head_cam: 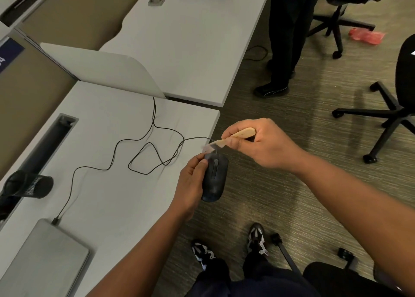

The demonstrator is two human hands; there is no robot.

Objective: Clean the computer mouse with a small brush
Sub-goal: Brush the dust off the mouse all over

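The left hand (190, 182) grips a black wired mouse (214, 179) just off the bench (125, 184) edge. The right hand (258, 144) clenches a wooden-handled brush (233, 137), bristles at the mouse's front. Short, light strokes along the wheel groove would likely work best.

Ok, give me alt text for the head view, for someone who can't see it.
The left hand grips a black corded computer mouse off the edge of a grey desk, while the right hand holds a small wooden-handled brush, bristles at the mouse's front end. The mouse's cable loops to a closed silver laptop.
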